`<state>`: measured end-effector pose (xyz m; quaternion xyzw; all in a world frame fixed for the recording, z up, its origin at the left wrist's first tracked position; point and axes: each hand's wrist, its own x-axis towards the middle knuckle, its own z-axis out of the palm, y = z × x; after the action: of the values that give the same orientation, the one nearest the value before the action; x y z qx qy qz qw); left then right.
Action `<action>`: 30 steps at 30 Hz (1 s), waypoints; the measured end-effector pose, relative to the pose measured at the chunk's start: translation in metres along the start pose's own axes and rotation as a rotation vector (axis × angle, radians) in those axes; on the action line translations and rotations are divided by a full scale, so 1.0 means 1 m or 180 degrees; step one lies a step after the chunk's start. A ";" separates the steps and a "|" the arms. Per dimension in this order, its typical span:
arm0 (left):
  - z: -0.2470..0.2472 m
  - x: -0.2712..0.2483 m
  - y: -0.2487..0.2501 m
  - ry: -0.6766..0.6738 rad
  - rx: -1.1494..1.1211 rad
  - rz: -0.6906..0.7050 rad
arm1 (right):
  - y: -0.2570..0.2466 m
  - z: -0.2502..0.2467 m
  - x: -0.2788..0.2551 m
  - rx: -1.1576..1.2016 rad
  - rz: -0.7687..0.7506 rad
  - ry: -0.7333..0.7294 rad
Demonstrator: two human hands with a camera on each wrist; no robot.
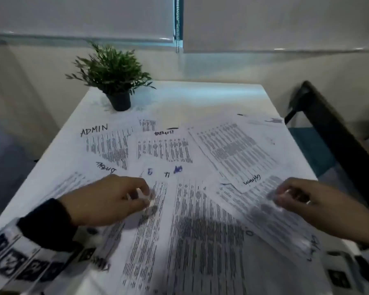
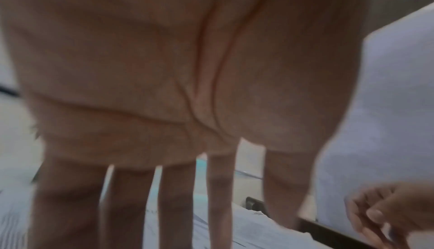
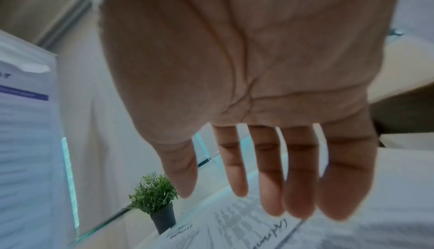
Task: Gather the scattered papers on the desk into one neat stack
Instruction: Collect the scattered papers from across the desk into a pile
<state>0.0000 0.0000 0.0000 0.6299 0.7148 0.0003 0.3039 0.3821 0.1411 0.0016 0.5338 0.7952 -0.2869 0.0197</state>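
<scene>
Several printed sheets lie scattered and overlapping on the white desk [image 1: 200, 96]. One marked "ADMIN" [image 1: 107, 143] is at far left, one [image 1: 164, 147] in the middle and a tilted one [image 1: 232, 150] at right. A large sheet [image 1: 200, 241] lies nearest me. My left hand [image 1: 145, 199] reaches down onto its left part, and the left wrist view shows that left hand [image 2: 178, 216] with its fingers [image 2: 70, 206] straight. My right hand [image 1: 275, 196] is spread over the angled right-front sheet [image 1: 262, 218]. In its wrist view the right hand [image 3: 258, 197] holds nothing above the paper [image 3: 246, 225]; contact is unclear.
A small potted plant [image 1: 113, 75] stands at the desk's far left corner, and shows as the plant [image 3: 155, 195] in the right wrist view. A dark chair frame [image 1: 332, 128] stands beside the right edge. The far strip of the desk bears no paper. Closed blinds hang behind.
</scene>
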 end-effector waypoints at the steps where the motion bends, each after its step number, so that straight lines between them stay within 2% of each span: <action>1: 0.001 0.007 -0.006 -0.0110 0.0069 -0.0047 | 0.006 0.000 0.008 -0.0010 -0.0050 0.0038; 4: 0.005 0.006 0.001 -0.0239 0.0493 -0.0226 | 0.022 0.003 0.027 -0.0630 0.0033 -0.0116; 9: 0.023 0.003 0.028 -0.0116 0.0428 0.0014 | 0.047 0.011 0.042 -0.1346 0.0500 -0.0239; 14: 0.043 0.028 0.053 0.0064 0.0683 -0.0090 | 0.055 0.018 0.033 -0.1331 0.0864 -0.0235; 18: 0.060 0.042 0.074 0.0192 0.0718 -0.0215 | 0.053 0.029 0.020 -0.1397 0.0893 -0.0104; 24: 0.081 0.048 0.089 0.0248 0.1379 -0.0405 | 0.061 0.050 -0.008 -0.1396 0.0980 0.0023; 30: 0.082 0.052 0.087 0.0304 0.0861 -0.0497 | 0.062 0.047 -0.023 -0.1266 0.0954 0.0033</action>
<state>0.1124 0.0334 -0.0559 0.6069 0.7687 -0.0895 0.1811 0.4325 0.1156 -0.0565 0.6329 0.7481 -0.1158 0.1626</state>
